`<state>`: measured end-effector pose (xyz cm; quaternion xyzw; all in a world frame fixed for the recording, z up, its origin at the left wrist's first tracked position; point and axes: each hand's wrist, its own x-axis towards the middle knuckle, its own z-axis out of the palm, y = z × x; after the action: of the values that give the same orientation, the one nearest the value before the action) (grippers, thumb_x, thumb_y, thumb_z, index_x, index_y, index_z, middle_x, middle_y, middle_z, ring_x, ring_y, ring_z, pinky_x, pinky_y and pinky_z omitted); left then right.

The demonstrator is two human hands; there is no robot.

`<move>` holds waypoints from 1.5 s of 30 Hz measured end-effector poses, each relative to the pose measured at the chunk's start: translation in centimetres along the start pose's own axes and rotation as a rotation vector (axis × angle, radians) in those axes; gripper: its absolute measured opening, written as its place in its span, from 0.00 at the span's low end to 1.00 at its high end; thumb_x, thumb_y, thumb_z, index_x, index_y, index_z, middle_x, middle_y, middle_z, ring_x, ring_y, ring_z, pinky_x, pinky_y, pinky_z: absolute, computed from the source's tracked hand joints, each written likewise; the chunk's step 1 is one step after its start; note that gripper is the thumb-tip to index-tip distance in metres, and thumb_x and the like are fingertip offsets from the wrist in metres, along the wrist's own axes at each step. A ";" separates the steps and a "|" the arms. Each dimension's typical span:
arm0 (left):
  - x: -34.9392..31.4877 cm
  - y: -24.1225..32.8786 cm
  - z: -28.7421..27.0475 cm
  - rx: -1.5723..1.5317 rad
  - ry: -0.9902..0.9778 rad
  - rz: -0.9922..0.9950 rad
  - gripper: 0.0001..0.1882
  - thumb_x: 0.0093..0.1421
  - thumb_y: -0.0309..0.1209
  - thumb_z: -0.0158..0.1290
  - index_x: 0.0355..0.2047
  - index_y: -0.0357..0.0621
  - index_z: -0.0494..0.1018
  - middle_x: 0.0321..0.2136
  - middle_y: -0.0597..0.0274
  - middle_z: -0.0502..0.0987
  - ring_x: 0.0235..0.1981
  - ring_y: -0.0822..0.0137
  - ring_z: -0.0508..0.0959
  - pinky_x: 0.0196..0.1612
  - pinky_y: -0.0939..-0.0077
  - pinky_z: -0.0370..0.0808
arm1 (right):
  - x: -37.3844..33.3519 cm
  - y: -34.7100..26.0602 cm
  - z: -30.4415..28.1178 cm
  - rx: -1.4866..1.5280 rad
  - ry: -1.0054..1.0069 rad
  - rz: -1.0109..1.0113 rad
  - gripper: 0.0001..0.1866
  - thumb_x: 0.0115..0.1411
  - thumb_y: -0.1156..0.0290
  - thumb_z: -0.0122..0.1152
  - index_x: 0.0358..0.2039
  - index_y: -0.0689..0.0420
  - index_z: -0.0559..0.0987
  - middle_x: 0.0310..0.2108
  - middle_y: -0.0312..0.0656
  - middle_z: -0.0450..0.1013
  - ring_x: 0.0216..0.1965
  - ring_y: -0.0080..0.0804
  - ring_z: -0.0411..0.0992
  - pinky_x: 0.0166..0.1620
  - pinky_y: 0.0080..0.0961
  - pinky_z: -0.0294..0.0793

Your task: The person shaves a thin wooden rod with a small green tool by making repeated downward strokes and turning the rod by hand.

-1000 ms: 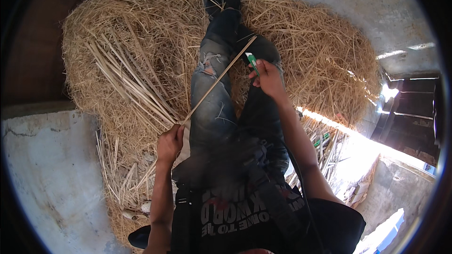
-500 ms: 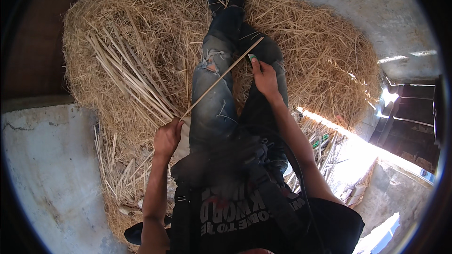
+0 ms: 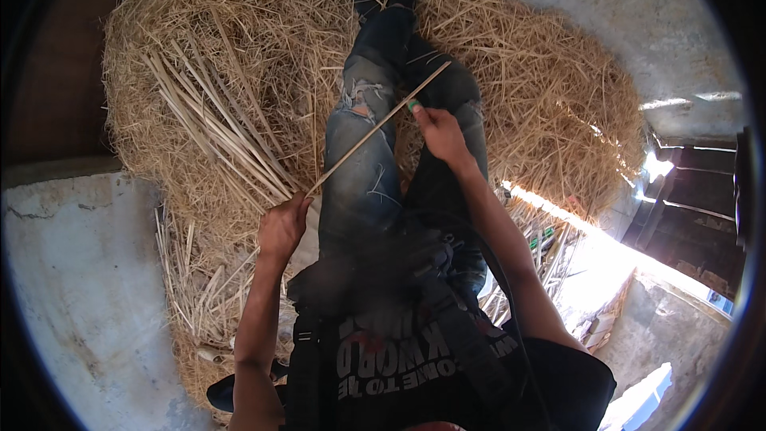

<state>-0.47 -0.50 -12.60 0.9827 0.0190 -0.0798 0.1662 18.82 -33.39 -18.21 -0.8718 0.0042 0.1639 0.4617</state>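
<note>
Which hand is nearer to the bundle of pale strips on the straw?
Left. The left hand is at the near end of the bundle; the right hand is farther right, over the legs.

On my feed, 2 bare arms (image 3: 507, 231) reach forward: left hand (image 3: 281, 227) closed in a pinch, out left of my legs (image 3: 359, 183); right hand (image 3: 440, 136) farther ahead, fingers curled, thumb pointing forward and left.

place: shed-like farm room, seemingly | signs: heaped straw (image 3: 535, 88), stained wall (image 3: 80, 295), dark boards (image 3: 704, 187)
</note>
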 end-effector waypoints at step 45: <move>3.7 5.0 1.6 -0.098 0.093 -0.027 0.16 0.73 0.43 0.52 0.34 0.44 0.74 0.24 0.45 0.80 0.29 0.38 0.81 0.31 0.46 0.77 | -3.0 -2.3 4.3 0.053 0.073 -0.037 0.28 0.73 0.49 0.54 0.30 0.64 0.79 0.25 0.59 0.74 0.31 0.61 0.75 0.36 0.48 0.71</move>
<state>3.26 -5.69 -13.05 0.9757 0.0440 -0.0353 0.2118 15.12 -29.05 -17.66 -0.8645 0.0093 0.1231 0.4873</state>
